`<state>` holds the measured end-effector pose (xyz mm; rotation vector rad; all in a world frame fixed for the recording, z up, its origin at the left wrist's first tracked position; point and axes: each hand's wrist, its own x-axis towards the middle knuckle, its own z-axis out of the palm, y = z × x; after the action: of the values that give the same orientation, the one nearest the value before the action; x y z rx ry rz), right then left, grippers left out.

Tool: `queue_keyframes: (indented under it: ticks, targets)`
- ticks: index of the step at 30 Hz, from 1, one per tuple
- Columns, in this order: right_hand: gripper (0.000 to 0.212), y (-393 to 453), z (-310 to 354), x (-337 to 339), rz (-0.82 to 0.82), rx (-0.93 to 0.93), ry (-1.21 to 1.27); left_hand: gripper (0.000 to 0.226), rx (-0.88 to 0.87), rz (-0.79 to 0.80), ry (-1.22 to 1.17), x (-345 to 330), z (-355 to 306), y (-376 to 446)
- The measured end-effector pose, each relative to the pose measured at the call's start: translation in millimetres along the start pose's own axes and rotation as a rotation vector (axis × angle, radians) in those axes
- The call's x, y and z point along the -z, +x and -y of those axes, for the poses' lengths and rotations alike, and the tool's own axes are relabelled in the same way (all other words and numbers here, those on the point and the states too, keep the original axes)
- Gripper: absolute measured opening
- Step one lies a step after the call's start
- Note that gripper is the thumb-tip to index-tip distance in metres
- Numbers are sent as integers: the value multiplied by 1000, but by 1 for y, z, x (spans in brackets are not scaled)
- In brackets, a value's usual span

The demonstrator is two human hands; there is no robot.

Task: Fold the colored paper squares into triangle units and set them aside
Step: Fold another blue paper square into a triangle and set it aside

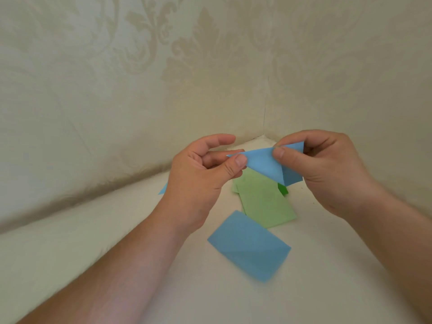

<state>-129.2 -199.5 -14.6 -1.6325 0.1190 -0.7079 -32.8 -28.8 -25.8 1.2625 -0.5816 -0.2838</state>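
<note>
A light blue paper [268, 166], partly folded, is held in the air between both hands. My left hand [205, 174] pinches its left tip between thumb and fingers. My right hand [327, 167] pinches its upper right part with thumb and forefinger. Below them, on the white surface [350, 265], lies a flat blue paper [249, 245]. Light green papers [264, 202] lie behind it, overlapping. A dark green piece [283, 189] peeks out at their right. A blue corner [163, 189] shows left of my left wrist.
Cream patterned wallpaper [140, 78] covers two walls that meet in a corner [265, 134] just behind the hands. The white surface runs along the left wall and toward the camera.
</note>
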Motion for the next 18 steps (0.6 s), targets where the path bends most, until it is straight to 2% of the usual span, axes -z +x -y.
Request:
queue_keyframes:
  ticks: [3,11,18]
  targets:
    - [29,1,0,0,-12,-4,2,37,2,13,-7,0,-1,0]
    - [26,2,-1,1,-30,-47,-38,27,33,61,-33,3,1,2]
    - [33,1,-5,-5,-34,-95,-31,22,55,3,-36,0,5,2]
